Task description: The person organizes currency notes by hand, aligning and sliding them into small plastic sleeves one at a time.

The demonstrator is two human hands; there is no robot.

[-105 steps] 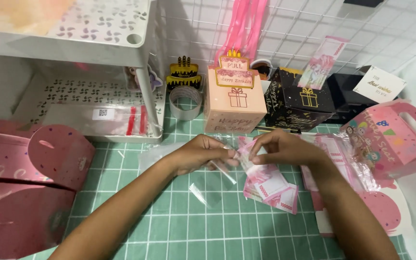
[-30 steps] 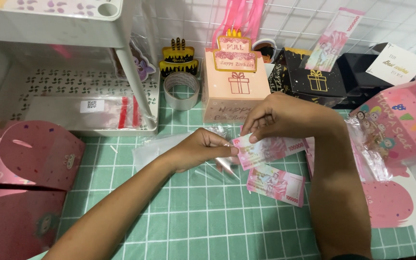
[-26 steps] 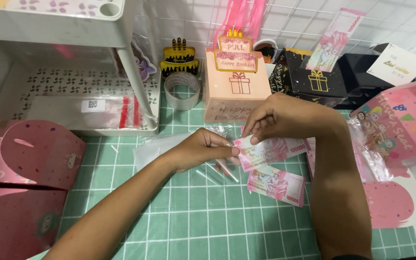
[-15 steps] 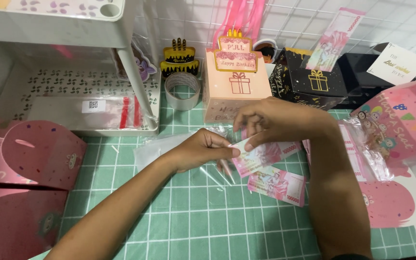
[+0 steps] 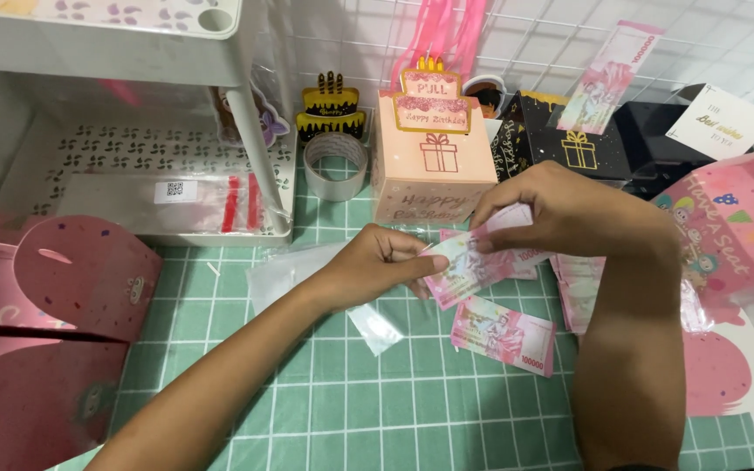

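both hands [image 5: 482, 235] pinch one pink banknote [image 5: 473, 266], its paper slightly creased.

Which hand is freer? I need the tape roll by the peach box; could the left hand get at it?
Probably yes: the tape roll stands uncovered beyond the left hand, though it now pinches a banknote.

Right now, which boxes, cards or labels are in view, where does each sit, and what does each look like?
Peach gift box: back centre, square, gold cake topper and printed bow.
Black gift box: right of it, gold bow print.
White card: far right, leaning, gold script.
Pink carry box: right edge, handled, cartoon prints.
Flat pink boxes: left, dotted, folded.
White label: on a clear bag on the rack shelf, small black code square.
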